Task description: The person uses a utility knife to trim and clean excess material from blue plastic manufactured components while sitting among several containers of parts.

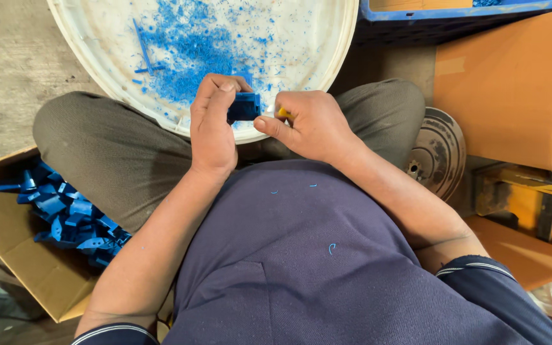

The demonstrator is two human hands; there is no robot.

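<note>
In the head view, the person sits with crossed legs and both forearms come up from the bottom of the picture toward the middle. The left hand (213, 124) is raised with the wrist bent, and its fingers are curled around a small blue plastic part (245, 107), which it grips firmly. The right hand (308, 124) is closed around a small tool with a yellow handle (283, 114); only a little of the handle shows between the fingers, and its tip cannot be seen. The thumb of the right hand points toward the part, and the two hands are just beside each other. The part is between both hands, over the near rim of a white round basin (84, 61) with blue shavings (193, 45) inside. At the left, an open cardboard box (27, 255) holds many blue parts (65, 214).
</note>
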